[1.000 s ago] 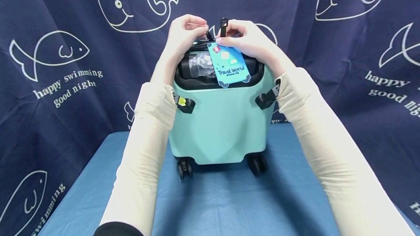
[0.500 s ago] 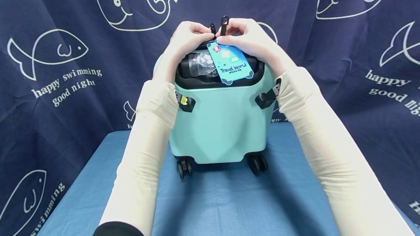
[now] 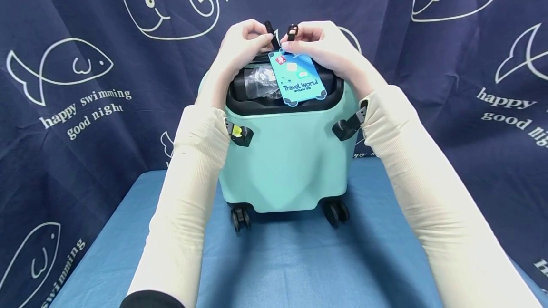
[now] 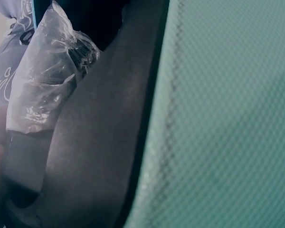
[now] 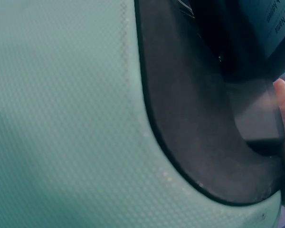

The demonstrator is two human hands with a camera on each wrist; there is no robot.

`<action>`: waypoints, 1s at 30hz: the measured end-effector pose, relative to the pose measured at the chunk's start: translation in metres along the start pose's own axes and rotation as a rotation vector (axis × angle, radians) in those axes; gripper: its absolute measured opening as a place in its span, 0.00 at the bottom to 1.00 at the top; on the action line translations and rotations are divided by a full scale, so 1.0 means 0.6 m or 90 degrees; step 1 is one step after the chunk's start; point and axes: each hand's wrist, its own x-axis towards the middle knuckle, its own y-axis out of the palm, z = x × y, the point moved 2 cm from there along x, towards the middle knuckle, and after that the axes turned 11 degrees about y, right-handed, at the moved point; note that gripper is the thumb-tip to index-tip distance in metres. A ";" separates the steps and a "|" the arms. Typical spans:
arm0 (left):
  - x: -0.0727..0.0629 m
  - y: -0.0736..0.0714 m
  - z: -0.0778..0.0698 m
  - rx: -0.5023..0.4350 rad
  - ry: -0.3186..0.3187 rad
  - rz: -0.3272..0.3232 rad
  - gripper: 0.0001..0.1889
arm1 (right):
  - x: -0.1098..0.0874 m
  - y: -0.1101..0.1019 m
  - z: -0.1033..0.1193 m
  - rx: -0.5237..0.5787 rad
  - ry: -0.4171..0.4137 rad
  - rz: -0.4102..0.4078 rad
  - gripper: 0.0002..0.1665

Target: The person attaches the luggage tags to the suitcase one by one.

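Note:
A mint-green suitcase (image 3: 282,165) stands upright with a black recessed top. A blue luggage tag (image 3: 299,80) marked "Travel World" hangs over this recess on a black strap (image 3: 274,37). My left hand (image 3: 244,46) pinches one strap end between thumb and fingers, and that end sticks up past the fingertips. Close by on the right, my right hand (image 3: 331,46) grips the other end, which has a black buckle (image 3: 293,31), with the thumb at the tag's top. Printed lines, "Name" and "Address", show on the tag (image 5: 275,23) in the right wrist view.
Crinkled clear plastic (image 3: 261,81) wraps part of the suitcase handle, also seen as plastic wrap (image 4: 47,76) in the left wrist view. Black wheels (image 3: 336,213) rest on a blue cloth (image 3: 274,260). A navy curtain (image 3: 141,89) with whale drawings hangs behind.
My left hand came in toward the right hand, then drew back up and left with its strap end. The right hand stays nearly in place; its buckle end tilts and the tag shifts slightly.

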 end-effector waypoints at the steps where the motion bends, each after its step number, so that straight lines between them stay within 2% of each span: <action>1: 0.000 0.000 0.000 -0.004 0.001 0.000 0.06 | 0.001 0.000 0.000 0.009 0.001 -0.001 0.04; 5: 0.001 0.001 -0.001 -0.010 0.005 0.003 0.06 | 0.002 0.002 0.002 0.034 0.006 0.000 0.05; 13: 0.002 -0.001 0.000 -0.002 0.004 -0.003 0.07 | 0.002 0.003 0.002 0.040 -0.001 -0.006 0.04; 19: 0.001 -0.001 0.001 -0.024 0.015 -0.002 0.06 | 0.001 0.003 0.002 0.033 -0.013 -0.012 0.05; 23: 0.001 0.000 0.002 -0.045 0.022 0.013 0.03 | 0.001 0.002 0.000 0.029 -0.008 -0.027 0.05; 30: -0.001 -0.002 0.001 -0.007 0.043 0.030 0.05 | 0.000 -0.001 -0.002 0.054 0.006 -0.060 0.02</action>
